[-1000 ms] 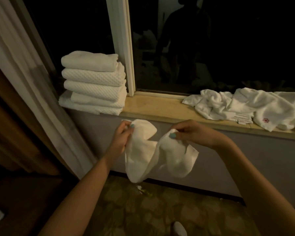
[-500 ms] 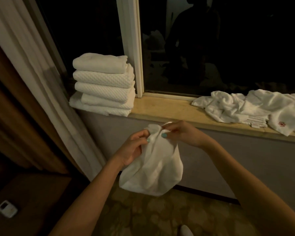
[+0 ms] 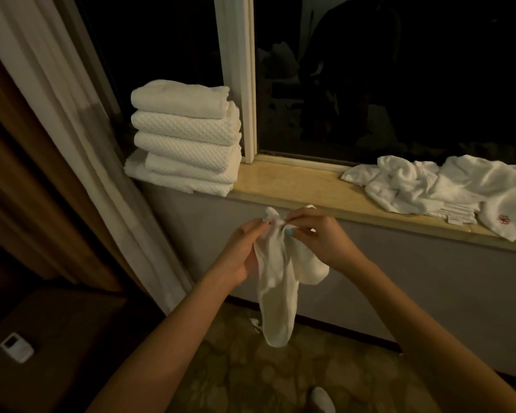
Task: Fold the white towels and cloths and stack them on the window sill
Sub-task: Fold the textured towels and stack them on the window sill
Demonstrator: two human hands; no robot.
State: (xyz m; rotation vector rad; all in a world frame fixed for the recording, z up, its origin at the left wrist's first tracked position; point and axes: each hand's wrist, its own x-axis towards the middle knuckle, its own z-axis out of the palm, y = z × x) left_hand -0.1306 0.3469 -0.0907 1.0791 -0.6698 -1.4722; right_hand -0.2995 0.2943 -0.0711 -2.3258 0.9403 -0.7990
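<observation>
Just below the middle of the frame, the left hand (image 3: 245, 248) and the right hand (image 3: 319, 236) meet, thumbs and fingertips of both pinching the bunched top edge of a small white cloth (image 3: 276, 293). The cloth is held in the air in front of the grey wall (image 3: 399, 278), its upper corners poking up above the fingers and the rest hanging down in a narrow, loosely folded drape towards the bottom centre, with a shorter lobe bulging to the right under the right wrist. Both forearms reach in from the lower edge. Directly above the hands runs the window sill (image 3: 295, 186), a pale yellowish ledge crossing the frame from centre left to the right edge. At its left end stands a stack of folded towels (image 3: 185, 138), neat and upright, touching the white window post (image 3: 242, 84). Towards the right edge a heap of unfolded cloths (image 3: 444, 186) lies crumpled on the sill, one piece bearing a small red emblem (image 3: 504, 219). Dark window glass (image 3: 399, 70) fills the upper right. A pale curtain (image 3: 72, 129) falls diagonally down the left side, beside brown wood panelling (image 3: 12, 174). In the lower left corner a small white device (image 3: 15, 347) rests on a dark surface, and patterned carpet (image 3: 251, 368) covers the floor at the bottom.
</observation>
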